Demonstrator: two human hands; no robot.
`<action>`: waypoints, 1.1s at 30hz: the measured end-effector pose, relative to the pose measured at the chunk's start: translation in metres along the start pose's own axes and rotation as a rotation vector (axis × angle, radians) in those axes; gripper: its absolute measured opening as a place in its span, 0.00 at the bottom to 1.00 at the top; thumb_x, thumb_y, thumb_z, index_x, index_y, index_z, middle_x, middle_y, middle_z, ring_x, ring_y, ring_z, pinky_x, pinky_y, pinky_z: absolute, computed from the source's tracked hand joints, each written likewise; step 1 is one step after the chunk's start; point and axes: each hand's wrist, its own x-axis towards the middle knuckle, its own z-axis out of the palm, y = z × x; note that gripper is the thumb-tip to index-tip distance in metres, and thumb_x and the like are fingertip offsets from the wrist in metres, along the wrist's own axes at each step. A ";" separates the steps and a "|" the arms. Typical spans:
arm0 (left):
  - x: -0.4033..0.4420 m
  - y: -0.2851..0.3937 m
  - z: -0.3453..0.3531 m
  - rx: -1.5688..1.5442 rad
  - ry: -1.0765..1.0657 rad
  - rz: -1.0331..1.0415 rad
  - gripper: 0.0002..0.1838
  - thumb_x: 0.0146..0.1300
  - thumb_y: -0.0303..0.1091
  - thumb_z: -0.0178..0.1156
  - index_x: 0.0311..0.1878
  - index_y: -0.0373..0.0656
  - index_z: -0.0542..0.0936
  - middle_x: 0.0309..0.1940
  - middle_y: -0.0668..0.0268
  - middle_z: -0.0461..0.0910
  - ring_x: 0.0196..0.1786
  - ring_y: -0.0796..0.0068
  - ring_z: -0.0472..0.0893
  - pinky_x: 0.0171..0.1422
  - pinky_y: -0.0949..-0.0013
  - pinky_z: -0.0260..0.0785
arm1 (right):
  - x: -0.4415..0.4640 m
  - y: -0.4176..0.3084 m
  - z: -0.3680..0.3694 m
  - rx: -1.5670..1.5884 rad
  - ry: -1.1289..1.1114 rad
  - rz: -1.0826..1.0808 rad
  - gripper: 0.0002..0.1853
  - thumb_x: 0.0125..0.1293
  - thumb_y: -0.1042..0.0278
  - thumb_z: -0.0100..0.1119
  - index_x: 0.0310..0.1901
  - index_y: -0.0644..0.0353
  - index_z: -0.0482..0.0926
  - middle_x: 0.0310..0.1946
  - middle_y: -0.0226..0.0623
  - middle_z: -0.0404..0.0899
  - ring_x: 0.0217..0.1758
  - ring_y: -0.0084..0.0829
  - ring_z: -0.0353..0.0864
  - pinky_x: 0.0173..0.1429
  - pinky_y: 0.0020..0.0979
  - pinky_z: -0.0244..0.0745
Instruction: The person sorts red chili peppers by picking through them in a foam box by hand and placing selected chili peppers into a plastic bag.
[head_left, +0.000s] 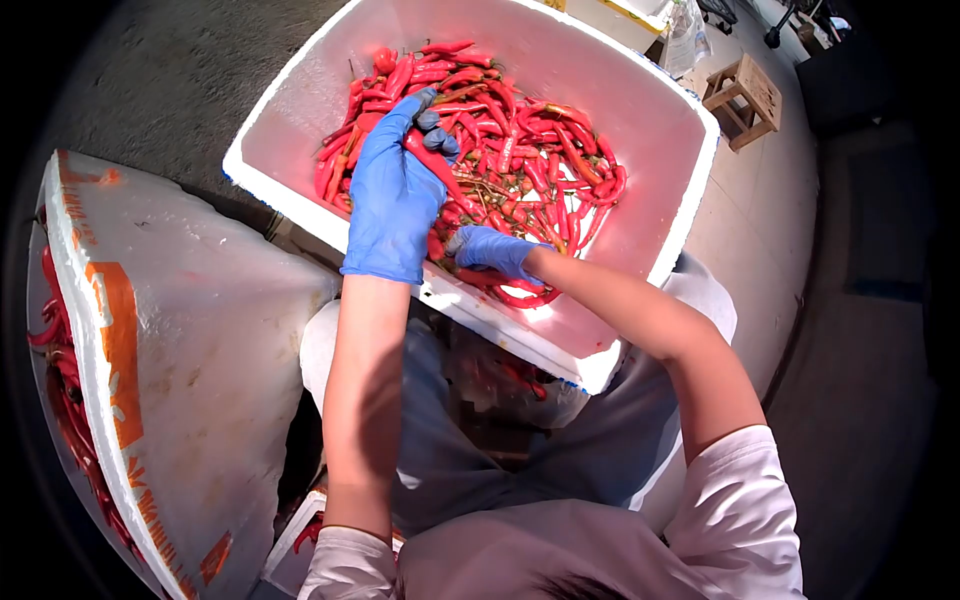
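A white foam box (290, 110) in front of me holds many red chili peppers (500, 125), with some stems and bits among them. My left hand (395, 195), in a blue glove, is over the left part of the pile, its fingers curled round a red chili pepper (432, 165). Lower down, near the box's close wall, my right hand (492, 250) also wears a blue glove. Its fingers are bent in among the peppers, and whatever they grip is hidden.
To the left stands another foam box (200, 330) with orange markings and red peppers inside. Below the front box, a clear plastic bag (490, 365) with some peppers sits between my legs. A small wooden stool (745, 100) stands on the floor at the upper right.
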 end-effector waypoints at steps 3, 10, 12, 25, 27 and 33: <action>0.000 0.000 0.000 0.009 0.001 -0.004 0.09 0.59 0.27 0.51 0.41 0.31 0.71 0.23 0.66 0.70 0.23 0.78 0.67 0.32 0.74 0.64 | 0.001 -0.002 -0.008 0.030 -0.131 0.092 0.04 0.48 0.75 0.54 0.29 0.60 0.73 0.23 0.25 0.68 0.28 0.18 0.65 0.32 0.23 0.63; 0.001 0.001 -0.002 -0.024 -0.032 -0.028 0.09 0.59 0.27 0.51 0.41 0.32 0.72 0.23 0.67 0.70 0.24 0.78 0.67 0.32 0.75 0.64 | -0.013 -0.039 -0.020 -0.953 -0.312 -0.201 0.09 0.55 0.68 0.52 0.37 0.63 0.75 0.27 0.36 0.71 0.30 0.27 0.68 0.39 0.26 0.65; -0.001 0.003 -0.002 -0.015 -0.033 -0.040 0.10 0.59 0.27 0.51 0.41 0.32 0.72 0.24 0.66 0.71 0.24 0.78 0.68 0.32 0.75 0.65 | -0.002 -0.036 -0.048 -0.722 -0.203 -0.790 0.15 0.61 0.60 0.45 0.38 0.65 0.74 0.29 0.40 0.73 0.36 0.29 0.72 0.44 0.27 0.66; -0.008 -0.012 0.006 0.178 -0.122 -0.292 0.18 0.59 0.28 0.50 0.52 0.33 0.67 0.46 0.51 0.71 0.47 0.54 0.74 0.53 0.56 0.69 | -0.088 -0.166 -0.049 0.560 0.079 -0.505 0.14 0.60 0.65 0.52 0.44 0.66 0.72 0.36 0.37 0.77 0.38 0.26 0.76 0.46 0.25 0.71; -0.009 -0.021 0.007 0.180 -0.146 -0.281 0.17 0.60 0.28 0.50 0.52 0.34 0.67 0.46 0.52 0.71 0.47 0.56 0.74 0.53 0.57 0.69 | -0.088 -0.166 -0.048 0.302 0.255 -0.503 0.12 0.59 0.66 0.53 0.41 0.64 0.73 0.32 0.35 0.77 0.34 0.23 0.75 0.40 0.22 0.70; -0.001 -0.013 -0.004 0.262 0.043 -0.093 0.11 0.54 0.22 0.55 0.41 0.33 0.73 0.33 0.59 0.77 0.35 0.68 0.78 0.40 0.68 0.74 | -0.064 -0.148 -0.066 0.234 0.473 -0.598 0.10 0.57 0.66 0.54 0.33 0.64 0.76 0.27 0.36 0.77 0.28 0.21 0.74 0.35 0.22 0.69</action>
